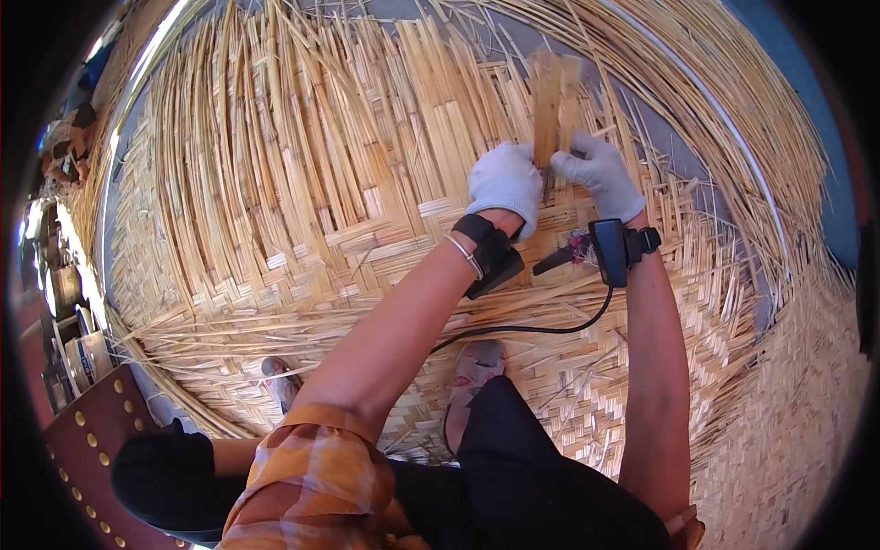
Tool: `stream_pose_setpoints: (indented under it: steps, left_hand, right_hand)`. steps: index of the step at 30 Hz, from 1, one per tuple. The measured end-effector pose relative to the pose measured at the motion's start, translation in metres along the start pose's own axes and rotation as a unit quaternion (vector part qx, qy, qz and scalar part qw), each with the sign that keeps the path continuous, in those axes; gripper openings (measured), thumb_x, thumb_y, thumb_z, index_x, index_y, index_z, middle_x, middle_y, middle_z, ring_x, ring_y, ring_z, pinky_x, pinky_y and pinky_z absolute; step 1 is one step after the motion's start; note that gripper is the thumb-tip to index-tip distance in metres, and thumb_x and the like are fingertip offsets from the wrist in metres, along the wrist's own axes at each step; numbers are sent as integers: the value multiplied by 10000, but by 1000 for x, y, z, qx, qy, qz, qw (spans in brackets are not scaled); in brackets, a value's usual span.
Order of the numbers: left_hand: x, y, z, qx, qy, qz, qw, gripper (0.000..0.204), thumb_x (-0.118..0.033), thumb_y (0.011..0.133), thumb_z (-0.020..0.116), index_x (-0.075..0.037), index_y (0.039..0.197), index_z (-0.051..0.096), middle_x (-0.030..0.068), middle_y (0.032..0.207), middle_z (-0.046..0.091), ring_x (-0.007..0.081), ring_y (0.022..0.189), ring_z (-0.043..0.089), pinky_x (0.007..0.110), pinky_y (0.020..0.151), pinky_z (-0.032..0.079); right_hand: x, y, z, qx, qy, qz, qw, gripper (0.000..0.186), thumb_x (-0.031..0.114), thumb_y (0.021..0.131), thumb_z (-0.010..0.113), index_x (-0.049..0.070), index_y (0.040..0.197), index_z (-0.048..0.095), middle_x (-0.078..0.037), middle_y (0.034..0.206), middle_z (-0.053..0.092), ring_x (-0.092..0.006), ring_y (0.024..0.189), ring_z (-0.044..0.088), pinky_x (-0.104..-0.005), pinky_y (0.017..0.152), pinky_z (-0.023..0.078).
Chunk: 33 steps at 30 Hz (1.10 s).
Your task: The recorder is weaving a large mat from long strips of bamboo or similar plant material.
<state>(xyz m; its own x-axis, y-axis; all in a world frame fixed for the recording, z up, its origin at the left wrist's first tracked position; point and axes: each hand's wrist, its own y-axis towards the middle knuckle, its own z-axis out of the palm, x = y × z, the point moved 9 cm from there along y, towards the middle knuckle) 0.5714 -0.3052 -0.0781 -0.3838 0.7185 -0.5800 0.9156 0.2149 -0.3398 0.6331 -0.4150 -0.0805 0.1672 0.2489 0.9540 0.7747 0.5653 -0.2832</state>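
Note:
Both my hands wear white gloves and meet over a half-woven mat (394, 247) of pale split reeds. My left hand (506, 181) is closed around the lower end of a few flat, amber-coloured reed strips (546, 96) that stick up away from me. Against their right side my right hand (600, 176) pinches, thumb toward the left hand. The fingertips of my left hand are partly hidden. Below the right wrist shows a dark, narrow, blade-like piece (553, 261) with a purple-pink wrapping; how it is held I cannot tell.
Loose reed ends (275, 110) lie side by side across the mat's far part. A bundle of long reeds (733, 119) curves along the right. My sandalled foot (477, 367) rests on the mat. A brown studded panel (96, 449) stands lower left; another person's hands (69, 151) show far left.

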Motion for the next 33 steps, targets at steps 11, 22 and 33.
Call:
stream_pose_setpoints:
  steps: [11, 22, 33]
  left_hand:
    - [17, -12, -1, -125, -357, -65, 923, 494, -84, 752, 594, -72, 1222, 442, 163, 987, 598, 358, 891, 585, 384, 764, 483]
    - [-60, 6, 34, -38, -41, 84, 995, 185, -266, 717, 663, -116, 825, 677, 107, 776, 590, 277, 791, 589, 357, 691, 470]
    - [-17, -5, 31, -71, -553, -167, 813, 123, -106, 715, 678, 4, 742, 633, 24, 569, 555, 112, 447, 516, 232, 424, 420]
  right_hand:
    - [-31, -49, -87, -329, -11, 34, 944, 183, 75, 751, 634, 13, 922, 654, -39, 789, 630, -94, 648, 591, -208, 535, 500]
    - [27, 8, -115, -161, -478, -29, 863, 476, 448, 807, 535, -2, 929, 629, -201, 881, 617, -310, 819, 597, -368, 731, 460]
    - [5, 28, -65, 97, -73, 82, 989, 512, 331, 688, 758, 5, 1049, 600, -56, 902, 626, -106, 769, 571, -260, 684, 461]
